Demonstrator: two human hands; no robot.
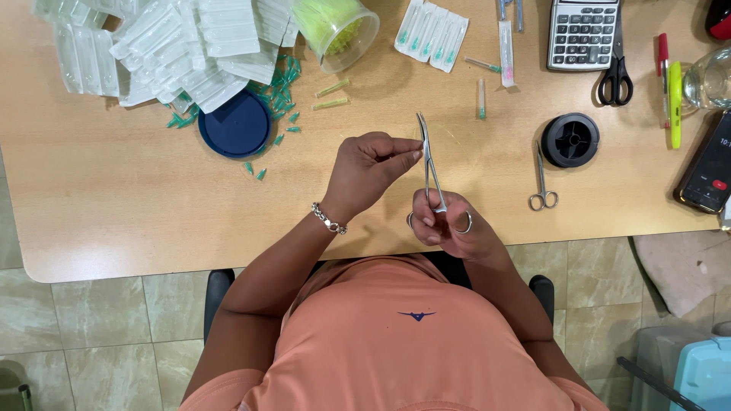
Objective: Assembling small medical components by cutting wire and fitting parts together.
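- Far left of the worktop [114, 205] there's a heap of clear plastic packets [160, 53], with a dark blue round lid [236, 125] and little teal caps [278, 91] scattered beside it, pushed to the back, probably to keep the front free.
- Left hand [369, 171] hovers over the middle, fingertips pinched together right by the forceps jaws; looks like it's pinching something very fine, but I can't make out what.
- Right hand [449, 224] is closed on the ring handles of the curved metal forceps [430, 164], tips pointing away from the body, near the front edge.
- Further right: small scissors [543, 186], a black spool [570, 140], calculator [582, 30], black scissors [615, 76], pens, a phone [708, 167] by the right edge.
- Loads of bare wood front-left.
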